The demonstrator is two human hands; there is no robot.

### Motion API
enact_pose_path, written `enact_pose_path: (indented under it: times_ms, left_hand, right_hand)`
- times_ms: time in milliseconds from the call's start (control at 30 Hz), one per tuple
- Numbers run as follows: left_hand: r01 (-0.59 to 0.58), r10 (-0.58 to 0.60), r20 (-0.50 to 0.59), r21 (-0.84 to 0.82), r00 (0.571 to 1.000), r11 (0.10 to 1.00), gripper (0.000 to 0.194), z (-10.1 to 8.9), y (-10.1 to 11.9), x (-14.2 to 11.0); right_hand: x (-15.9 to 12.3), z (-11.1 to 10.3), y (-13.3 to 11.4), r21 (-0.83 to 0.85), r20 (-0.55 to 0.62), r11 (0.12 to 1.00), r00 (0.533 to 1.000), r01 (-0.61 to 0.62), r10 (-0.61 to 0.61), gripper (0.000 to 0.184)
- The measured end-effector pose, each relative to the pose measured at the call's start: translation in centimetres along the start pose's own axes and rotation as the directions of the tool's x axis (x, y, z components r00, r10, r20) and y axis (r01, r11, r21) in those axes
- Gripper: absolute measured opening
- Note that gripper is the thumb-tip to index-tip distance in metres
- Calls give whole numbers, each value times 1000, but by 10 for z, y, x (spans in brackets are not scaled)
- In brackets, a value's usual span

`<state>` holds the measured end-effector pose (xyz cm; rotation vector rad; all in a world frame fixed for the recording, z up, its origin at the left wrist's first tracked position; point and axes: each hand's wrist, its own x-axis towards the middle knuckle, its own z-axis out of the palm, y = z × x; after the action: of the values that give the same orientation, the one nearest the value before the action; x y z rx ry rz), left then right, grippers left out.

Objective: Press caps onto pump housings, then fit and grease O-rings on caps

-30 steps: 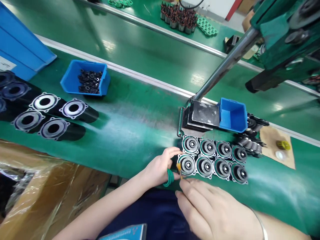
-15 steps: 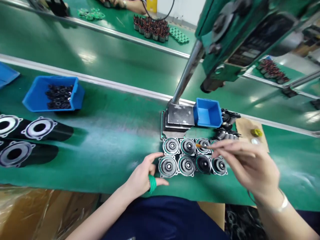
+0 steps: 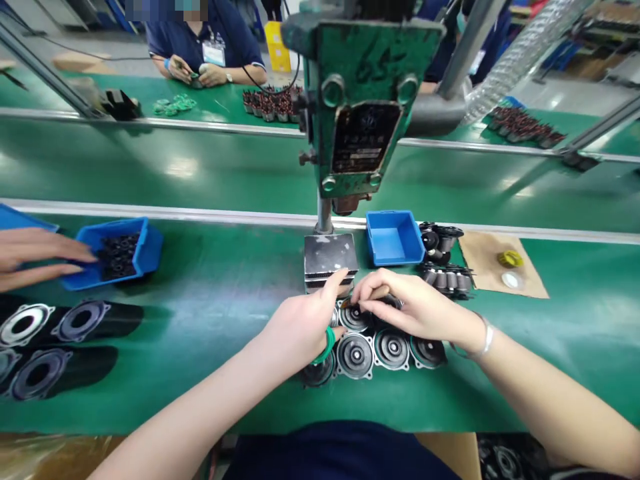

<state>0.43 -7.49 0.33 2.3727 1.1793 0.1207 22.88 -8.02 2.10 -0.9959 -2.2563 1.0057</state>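
Two rows of round black-and-silver motor end caps (image 3: 355, 355) stand on the green bench before me. My right hand (image 3: 395, 300) pinches a thin brush (image 3: 381, 292), whose orange tip is over a cap in the back row; fingers hide much of it. My left hand (image 3: 310, 323), with a green band (image 3: 327, 345) on it, is at the left end of the rows, finger and thumb apart. It covers part of the caps there, and whether it presses on them I cannot tell.
A green press (image 3: 367, 100) rises over its metal block (image 3: 329, 253) behind the caps. Nearby are a blue bin (image 3: 395, 239), dark rotors (image 3: 447, 280) and cardboard (image 3: 530, 280) with a yellow lid (image 3: 510, 259). At left, another person's hand (image 3: 40, 255) reaches to a parts bin (image 3: 145, 247) above black cylinders (image 3: 83, 320).
My right hand has moved left with the brush, to the left part of the back row. My left hand has come farther over the caps. Another person's hand has appeared at left; the view has tilted up.
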Motion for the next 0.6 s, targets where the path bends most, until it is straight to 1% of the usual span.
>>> enact_pose_path:
  times_ms: [67,133,300,400,500,600]
  left_hand:
    - [59,-62,44,69,997,996,90,2,3,5]
    - [100,-106,64,98,992,990,95,3,5,7]
    - [149,-156,85,76,984,986,104,5,11,9]
    - [152,-158,99,59,983,987,106,6,12,9]
    - [162,-167,117,57,979,985,106,7,12,9]
    - [145,-149,97,50,984,988,108,7,12,8]
  right_hand:
    - [7,-3,1,-17,48,1000,999,11,-10,9]
    - [14,-5,2,-54,89,998,996,29,-24,9]
    - [23,-10,4,-98,139,994,990,43,-29,7]
    - [21,-10,6,-137,113,990,993,33,-18,9]
    - [12,-10,10,-183,42,983,999,27,-19,9]
    - [0,-8,12,-224,-28,974,999,-28,23,9]
